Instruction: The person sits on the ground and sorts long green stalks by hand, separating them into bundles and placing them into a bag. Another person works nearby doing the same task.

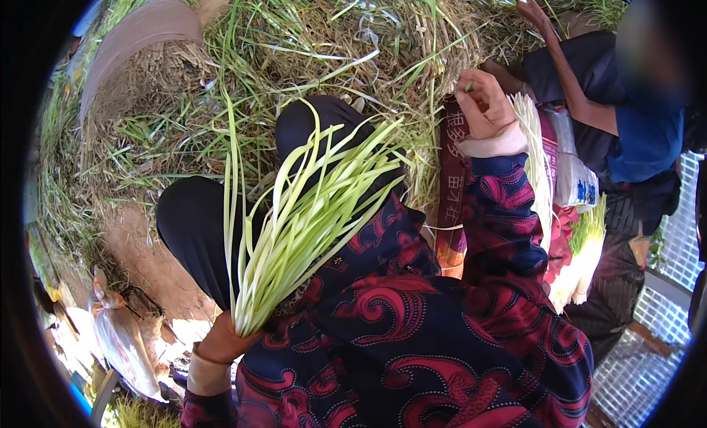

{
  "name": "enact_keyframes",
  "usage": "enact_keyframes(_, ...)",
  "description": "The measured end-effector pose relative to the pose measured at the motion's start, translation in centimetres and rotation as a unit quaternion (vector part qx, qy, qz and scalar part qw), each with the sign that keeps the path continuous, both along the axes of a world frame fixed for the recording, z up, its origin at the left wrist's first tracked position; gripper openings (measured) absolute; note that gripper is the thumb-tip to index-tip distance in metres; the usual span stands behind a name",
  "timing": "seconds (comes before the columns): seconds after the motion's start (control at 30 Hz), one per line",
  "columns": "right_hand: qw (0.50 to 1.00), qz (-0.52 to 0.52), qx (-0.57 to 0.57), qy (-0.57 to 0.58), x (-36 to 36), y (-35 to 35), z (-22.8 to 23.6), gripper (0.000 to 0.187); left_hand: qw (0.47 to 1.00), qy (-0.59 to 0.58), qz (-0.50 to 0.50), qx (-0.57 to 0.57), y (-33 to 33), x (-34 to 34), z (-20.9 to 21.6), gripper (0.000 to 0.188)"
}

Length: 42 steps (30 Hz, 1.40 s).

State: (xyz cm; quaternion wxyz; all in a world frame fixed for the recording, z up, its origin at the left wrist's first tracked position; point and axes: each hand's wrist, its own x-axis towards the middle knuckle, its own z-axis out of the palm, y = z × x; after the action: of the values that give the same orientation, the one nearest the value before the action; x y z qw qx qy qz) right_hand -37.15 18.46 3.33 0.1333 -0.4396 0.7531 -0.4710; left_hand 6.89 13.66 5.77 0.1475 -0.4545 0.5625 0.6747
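Note:
My left hand (pixel 223 340) is closed around the base of a loose bunch of pale green chive-like leaves (pixel 305 200). The leaves fan upward across my dark-trousered knees. Up at the right, my right hand (pixel 486 108) is raised with its fingers curled in toward the thumb. A tiny green bit shows at the fingertips, too small to name. Just beside that hand and sleeve, a bundle of long whitish stalks (pixel 536 163) lies over a dark red printed sack (pixel 451 163).
Heaped cut grass and dry stalks (pixel 353 45) spread ahead of me. A co-worker in blue (pixel 644 141) sits close at the right. White-stemmed bundles (pixel 583 262) lie near a white grid panel (pixel 633 369). A plastic bag (pixel 125 340) is at lower left.

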Motion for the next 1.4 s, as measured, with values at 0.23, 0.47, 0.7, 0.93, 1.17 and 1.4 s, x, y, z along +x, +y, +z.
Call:
enact_keyframes(0.23, 0.970, 0.230, 0.070, -0.027, 3.5, -2.2, 1.1, 0.027, 0.998, -0.021, 0.037, 0.038, -0.2, 0.3, 0.8, 0.040)
enact_keyframes(0.47, 0.949, 0.260, 0.166, 0.070, 5.5, -3.0, -1.9, 0.019, 1.000, 0.005, -0.012, -0.025, 0.0, 0.7, 0.4, 0.037)
enact_keyframes(0.7, 0.949, 0.229, 0.114, 0.183, 6.4, -2.7, -3.5, 0.015, 0.984, -0.015, -0.106, -0.145, 0.4, -0.7, 1.1, 0.034)
enact_keyframes(0.93, 0.841, 0.042, 0.507, 0.186, -2.5, -0.5, -6.6, 0.023, 0.950, -0.017, -0.217, -0.222, -0.2, -0.3, 1.2, 0.036)
enact_keyframes(1.17, 0.969, 0.112, 0.114, 0.187, -2.5, -0.9, -2.5, 0.017, 0.961, -0.022, -0.172, -0.216, 0.1, 0.1, 1.2, 0.033)
enact_keyframes(1.4, 0.888, 0.409, -0.012, 0.210, 6.7, -4.0, 1.1, 0.033, 0.952, -0.035, -0.202, -0.227, -0.6, -0.2, 1.4, 0.028)
